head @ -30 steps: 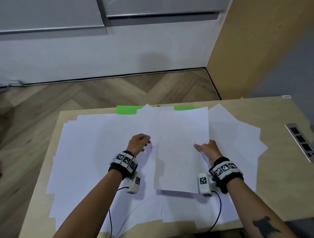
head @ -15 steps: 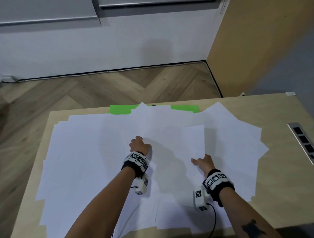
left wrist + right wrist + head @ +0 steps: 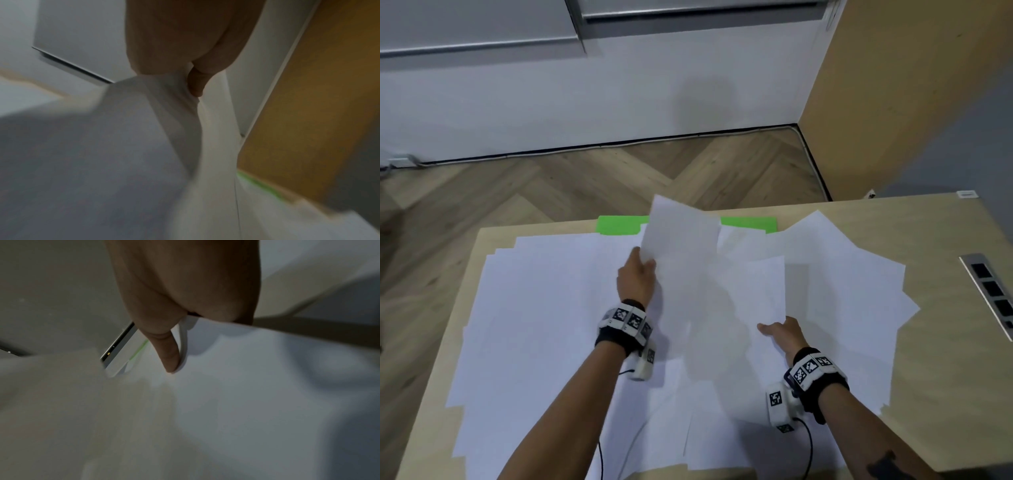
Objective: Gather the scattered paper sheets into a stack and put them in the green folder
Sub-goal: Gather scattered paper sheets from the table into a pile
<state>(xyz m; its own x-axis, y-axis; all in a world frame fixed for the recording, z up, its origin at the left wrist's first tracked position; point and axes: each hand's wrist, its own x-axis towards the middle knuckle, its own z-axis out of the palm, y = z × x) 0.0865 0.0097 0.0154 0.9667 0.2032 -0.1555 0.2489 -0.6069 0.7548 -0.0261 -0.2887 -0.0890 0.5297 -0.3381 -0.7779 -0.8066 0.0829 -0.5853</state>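
Two bare hands worked over a wooden table (image 3: 945,240) blanketed with scattered white paper sheets (image 3: 544,325). Only a strip of the green folder (image 3: 619,224) showed at the table's far edge, the rest of it buried under the paper. The left hand (image 3: 637,281) pinched one raised sheet (image 3: 681,233) by its left edge, thumb on the near face and fingers curled behind, so that the sheet stood tilted up off the pile and covered the middle of the folder strip. In the left wrist view the thumb (image 3: 195,84) pressed into the bent paper, though the picture was blurred. The right hand (image 3: 784,334) gripped the near edge of another sheet (image 3: 763,291), which lay close over the pile. In the right wrist view its thumb (image 3: 168,352) pressed down on paper that curled up beside it. Both wrists wore bands with black-and-white markers. A metal socket strip (image 3: 989,291) was set into the table at the right.
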